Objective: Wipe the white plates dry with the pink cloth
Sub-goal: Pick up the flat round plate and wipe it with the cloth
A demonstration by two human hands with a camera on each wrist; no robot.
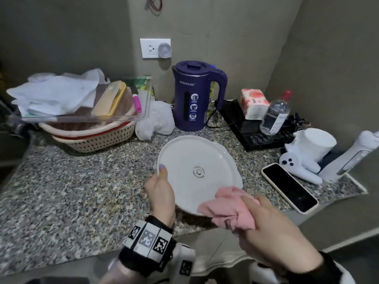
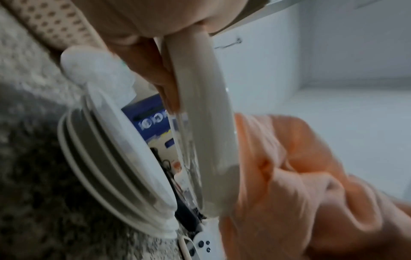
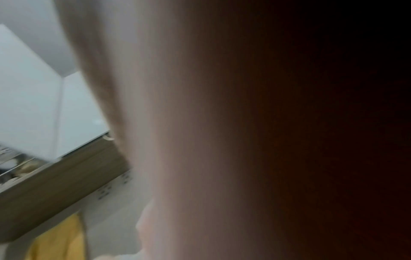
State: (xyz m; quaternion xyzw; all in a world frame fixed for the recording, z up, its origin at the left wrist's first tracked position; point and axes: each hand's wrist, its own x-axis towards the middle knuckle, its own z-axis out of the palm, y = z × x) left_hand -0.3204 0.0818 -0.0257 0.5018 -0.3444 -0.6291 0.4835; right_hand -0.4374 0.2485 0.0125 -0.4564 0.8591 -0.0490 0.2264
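Left hand (image 1: pixel 160 193) pinches white plate (image 1: pixel 196 171) rim, tilted before kettle (image 1: pixel 194 95); right hand (image 1: pixel 272 232) clutches pink cloth (image 1: pixel 227 208). Risk: wet rim slips, plate drops onto stack (image 2: pixel 106 168).

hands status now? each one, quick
Left hand: grips the white plate by its rim.
Right hand: grips the pink cloth against the plate.

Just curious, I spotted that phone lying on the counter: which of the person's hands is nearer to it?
The right hand, holding the pink cloth, is just left of the phone. The left hand grips the white plate's far edge.
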